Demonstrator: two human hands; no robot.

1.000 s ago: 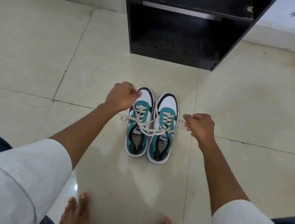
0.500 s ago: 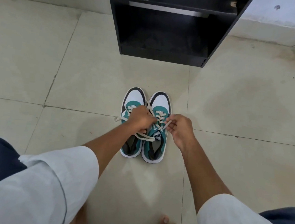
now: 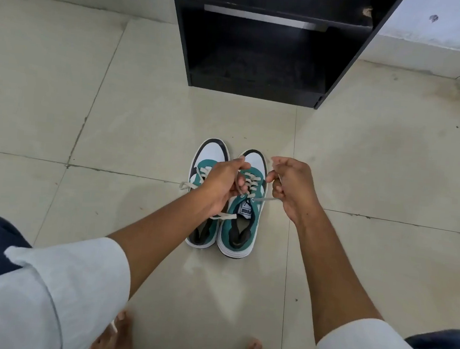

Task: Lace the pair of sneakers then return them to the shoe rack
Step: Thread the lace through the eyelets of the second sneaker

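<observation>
Floor (image 3: 90,106): pale tiles with grout lines. Shoe rack (image 3: 265,46): black, open-fronted, at far centre against the wall; shelves hold nothing visible.

Pair of sneakers (image 3: 225,201): teal and white, side by side on the floor, touching, near of the rack and well apart from it. Long axes run near-to-far, white toes toward the rack, heel openings toward the person. Right sneaker (image 3: 242,222) shows its tongue label; left sneaker (image 3: 210,158) is partly covered by the left forearm.

Left hand (image 3: 222,184): fingers curled closed, pinching a lace (image 3: 258,199) end over the right sneaker. Right hand (image 3: 291,188): just right of the shoe, fingers bent, pinching the other end, which runs taut to the top eyelet.

Versus 0.5 s ago: the hands were closer together over the laces; now drawn slightly apart. Sneakers unmoved.
</observation>
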